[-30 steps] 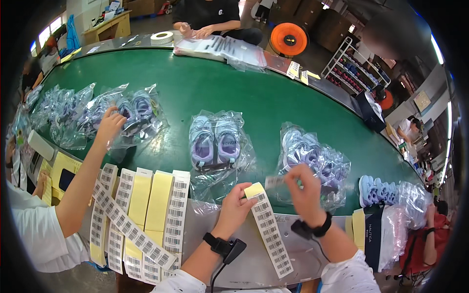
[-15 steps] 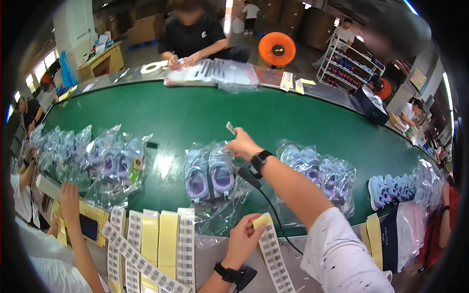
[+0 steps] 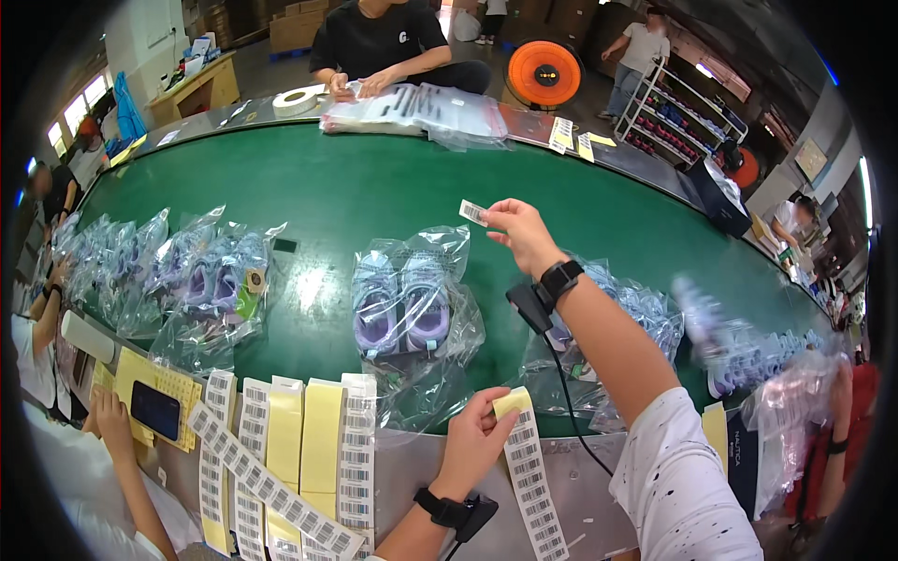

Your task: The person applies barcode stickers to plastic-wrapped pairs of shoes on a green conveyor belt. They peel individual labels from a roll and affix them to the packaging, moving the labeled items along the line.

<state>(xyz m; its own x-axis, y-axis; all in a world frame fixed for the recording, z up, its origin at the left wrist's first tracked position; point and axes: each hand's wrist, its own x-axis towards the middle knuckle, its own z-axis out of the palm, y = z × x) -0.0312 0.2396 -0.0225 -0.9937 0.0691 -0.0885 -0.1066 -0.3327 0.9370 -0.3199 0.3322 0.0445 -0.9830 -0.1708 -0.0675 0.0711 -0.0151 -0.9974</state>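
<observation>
Bagged shoe pairs: one purple pair (image 3: pixel 402 304) centre. Label strips (image 3: pixel 281 449): about six. Phone (image 3: pixel 154 409): one.

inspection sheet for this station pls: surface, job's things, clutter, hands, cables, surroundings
Surface: green conveyor belt with a grey front ledge.
Job's things: small barcode sticker pinched in the right hand above the belt; label strip held at its top end by the left hand; bagged purple shoes on the belt below the sticker.
Clutter: more label strips and yellow backing sheets, dark phone, further bagged shoes to the left.
Hands: both shut on their items; each wrist wears a black band.
Cables: black cord hanging from the right wrist device.
Surroundings: a person in black at the far side, orange reel, shelf rack.
</observation>
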